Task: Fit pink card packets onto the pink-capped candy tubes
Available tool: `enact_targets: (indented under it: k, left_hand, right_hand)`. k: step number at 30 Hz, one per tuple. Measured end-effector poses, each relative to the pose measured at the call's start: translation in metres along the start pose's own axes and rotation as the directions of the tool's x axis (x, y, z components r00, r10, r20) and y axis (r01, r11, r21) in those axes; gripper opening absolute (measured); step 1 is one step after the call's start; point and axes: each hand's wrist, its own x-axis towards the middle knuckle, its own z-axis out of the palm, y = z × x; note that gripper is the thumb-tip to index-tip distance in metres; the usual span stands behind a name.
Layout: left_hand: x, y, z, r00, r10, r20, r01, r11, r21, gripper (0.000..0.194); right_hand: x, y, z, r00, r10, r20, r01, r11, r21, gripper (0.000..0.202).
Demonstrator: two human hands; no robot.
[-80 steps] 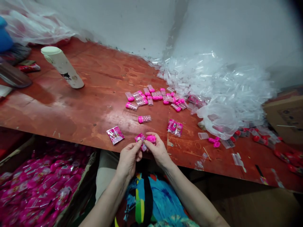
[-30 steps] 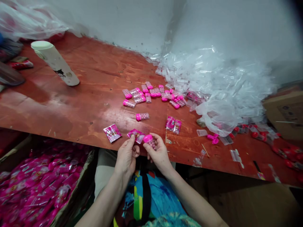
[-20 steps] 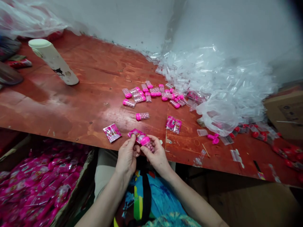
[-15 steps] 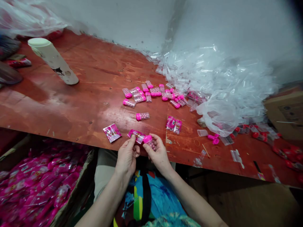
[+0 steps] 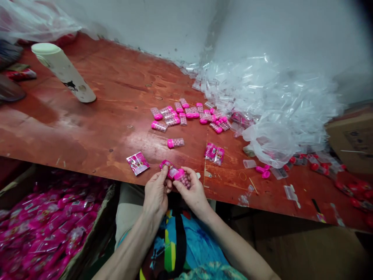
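Note:
My left hand [image 5: 159,188] is closed on a small pink printed sachet [image 5: 166,164] at the table's front edge. Between the thumb and fingers of my right hand [image 5: 194,190] is a clear candy tube [image 5: 184,180] with a pink cap and pink balls inside. Its capped end meets the sachet; whether it has entered the sachet I cannot make out. A flat pink packet [image 5: 138,163] lies left of my hands, and a pair of pink packets [image 5: 214,153] lies to the right. One filled tube [image 5: 175,143] rests just beyond them.
More filled pink-capped tubes [image 5: 170,116] lie mid-table. A heap of clear empty tubes [image 5: 262,93] leans against the wall, with red-capped tubes [image 5: 317,165] at right. A pale bottle [image 5: 65,74] stands at left. Below the edge, a box [image 5: 106,210] holds many pink packets.
My right hand has moved slightly left, bringing the tube's cap against the sachet, which now looks tilted and more bunched. My left hand has barely moved.

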Motion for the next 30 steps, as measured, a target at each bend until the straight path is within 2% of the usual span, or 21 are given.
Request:
enact_targets:
  k: [6,9,15,18,25,30]
  left_hand:
    - [-0.001,0.001,0.003,0.999,0.012,-0.048,-0.012,1.0,0.011,0.041]
    - [0.0,0.001,0.004,0.998,0.018,-0.052,-0.017,1.0,0.013,0.041]
    - [0.001,0.0,0.005,0.997,0.028,-0.075,-0.026,0.999,0.02,0.041]
    - [0.0,0.0,0.006,0.997,0.03,-0.071,-0.028,0.999,0.026,0.041]
    - [0.001,0.0,0.003,1.0,0.007,-0.009,-0.007,0.999,0.034,0.041]
    - [-0.001,0.003,-0.001,0.992,-0.078,0.096,0.065,0.99,0.124,0.042]
  right_hand:
    - [0.002,0.001,-0.008,0.996,-0.044,-0.078,0.039,0.997,-0.063,0.044]
    - [0.002,0.003,-0.008,0.993,-0.087,-0.083,0.079,0.992,-0.099,0.04]
    - [-0.001,0.006,-0.004,0.993,-0.071,-0.091,0.067,0.997,-0.045,0.039]
    - [0.0,0.007,-0.003,0.991,-0.087,-0.098,0.079,0.994,-0.077,0.037]
    - [0.0,0.006,0.002,0.999,-0.041,0.008,0.041,0.999,-0.009,0.036]
    - [0.0,-0.002,0.004,0.994,-0.036,0.105,0.03,0.998,0.058,0.036]
